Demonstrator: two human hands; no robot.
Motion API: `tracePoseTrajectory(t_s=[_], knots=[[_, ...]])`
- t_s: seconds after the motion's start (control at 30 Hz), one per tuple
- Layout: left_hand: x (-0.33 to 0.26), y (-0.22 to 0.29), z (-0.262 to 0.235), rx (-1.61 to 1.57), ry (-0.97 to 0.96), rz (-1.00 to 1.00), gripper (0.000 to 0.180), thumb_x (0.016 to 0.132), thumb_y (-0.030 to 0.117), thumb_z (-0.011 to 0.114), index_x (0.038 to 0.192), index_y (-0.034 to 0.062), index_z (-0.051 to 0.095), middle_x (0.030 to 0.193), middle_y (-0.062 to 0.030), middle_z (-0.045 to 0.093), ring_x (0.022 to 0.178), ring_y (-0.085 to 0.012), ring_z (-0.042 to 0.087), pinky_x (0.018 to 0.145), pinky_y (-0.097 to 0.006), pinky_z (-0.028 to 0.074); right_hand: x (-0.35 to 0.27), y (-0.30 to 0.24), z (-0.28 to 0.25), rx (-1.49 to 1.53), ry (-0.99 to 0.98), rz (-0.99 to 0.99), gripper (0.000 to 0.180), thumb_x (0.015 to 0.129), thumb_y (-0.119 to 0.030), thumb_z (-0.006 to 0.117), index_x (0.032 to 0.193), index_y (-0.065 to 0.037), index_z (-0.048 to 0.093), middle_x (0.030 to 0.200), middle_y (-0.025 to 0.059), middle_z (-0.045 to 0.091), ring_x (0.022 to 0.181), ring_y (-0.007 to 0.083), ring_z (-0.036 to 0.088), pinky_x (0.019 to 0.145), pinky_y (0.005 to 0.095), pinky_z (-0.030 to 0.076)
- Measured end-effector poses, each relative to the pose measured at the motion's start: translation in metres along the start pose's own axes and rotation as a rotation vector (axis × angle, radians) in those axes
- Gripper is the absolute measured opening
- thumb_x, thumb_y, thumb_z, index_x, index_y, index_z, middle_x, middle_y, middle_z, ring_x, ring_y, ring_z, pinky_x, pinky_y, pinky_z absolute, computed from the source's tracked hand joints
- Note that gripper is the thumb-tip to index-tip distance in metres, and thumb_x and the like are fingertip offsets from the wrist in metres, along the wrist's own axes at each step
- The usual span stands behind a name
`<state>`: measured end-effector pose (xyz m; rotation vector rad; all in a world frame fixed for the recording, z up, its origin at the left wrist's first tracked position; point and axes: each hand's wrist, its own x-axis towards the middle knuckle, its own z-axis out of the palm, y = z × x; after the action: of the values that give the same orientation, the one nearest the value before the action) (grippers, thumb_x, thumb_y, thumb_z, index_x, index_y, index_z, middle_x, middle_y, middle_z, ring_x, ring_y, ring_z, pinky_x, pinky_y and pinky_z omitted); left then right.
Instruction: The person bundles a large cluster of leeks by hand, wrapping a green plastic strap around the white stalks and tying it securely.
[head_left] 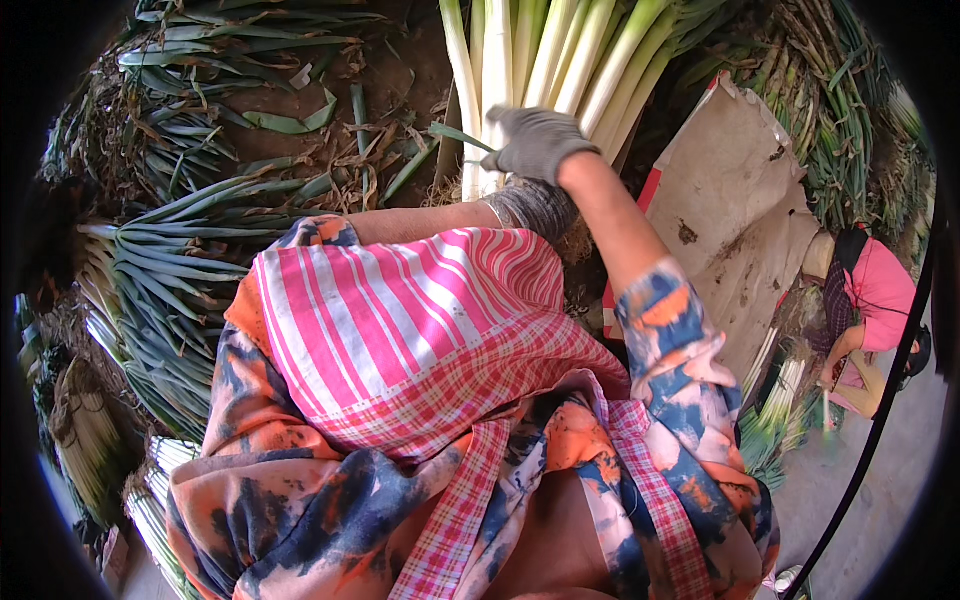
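Observation:
A bundle of thick green onions (545,55) lies ahead of me, white stalks toward me and green tops pointing away. My right hand (540,143), in a grey glove, is over the lower white stalks. Its fingers are closed on a loose strip of green onion leaf (460,136), which sticks out to the left. Below the right wrist, my left hand (538,207) reaches across from the left in a darker, soiled glove, near the root ends. Its fingers are hidden, so its grip does not show. A pink striped and checked apron (400,310) covers my lap.
Heaps of untrimmed green onions (170,290) lie to the left, with dry leaf scraps (390,150) on the soil. A dirty flattened cardboard sheet (725,200) lies at right. Beyond it, another person in pink (880,290) bends over more green onions (785,390).

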<state>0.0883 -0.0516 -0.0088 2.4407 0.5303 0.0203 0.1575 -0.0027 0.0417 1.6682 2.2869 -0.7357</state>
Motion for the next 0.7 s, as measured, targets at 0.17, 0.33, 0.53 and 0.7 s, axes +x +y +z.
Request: tracePoseTrajectory(t_s=[0.17,0.33,0.53,0.7], knots=[[0.001,-0.004,-0.006,-0.021,0.114,0.043,0.016,0.082,0.012,0.055,0.095,0.0082,0.064,0.087,-0.0070,0.064,0.081,-0.0204,0.062,0.073,-0.034,0.051,-0.024,0.026,0.004,0.553,0.265,0.229,0.022,0.075,-0.024,0.062,0.080,-0.002,0.064,0.071,0.0121,0.063,0.069,0.0224,0.062,0.062,0.0359,0.047],[-0.009,-0.009,-0.018,-1.593,0.400,-0.276,0.028,0.093,0.030,0.049,0.086,0.0039,0.057,0.077,-0.0055,0.059,0.070,-0.0134,0.057,0.062,-0.027,0.049,-0.122,0.087,0.078,1.814,0.585,0.832,0.012,0.078,-0.019,0.064,0.077,-0.009,0.057,0.059,0.0004,0.052,0.052,0.0145,0.054,0.040,0.0285,0.038],[-0.006,-0.024,-0.010,-1.521,0.314,-0.334,0.031,0.093,0.034,0.049,0.087,0.0045,0.057,0.079,-0.0051,0.060,0.070,-0.0138,0.058,0.063,-0.028,0.049,-0.135,0.092,0.068,1.628,0.958,0.831,0.014,0.079,-0.010,0.066,0.088,-0.009,0.057,0.068,0.0029,0.056,0.055,0.0125,0.052,0.045,0.0262,0.042],[-0.010,-0.025,-0.018,-1.498,0.292,-0.309,0.033,0.093,0.035,0.049,0.088,0.0035,0.056,0.081,-0.0063,0.061,0.069,-0.0144,0.058,0.064,-0.028,0.049,-0.146,0.051,0.018,0.599,1.009,0.128,0.027,0.074,-0.003,0.065,0.100,-0.005,0.058,0.070,0.0033,0.055,0.063,0.0139,0.056,0.061,0.0282,0.049]])
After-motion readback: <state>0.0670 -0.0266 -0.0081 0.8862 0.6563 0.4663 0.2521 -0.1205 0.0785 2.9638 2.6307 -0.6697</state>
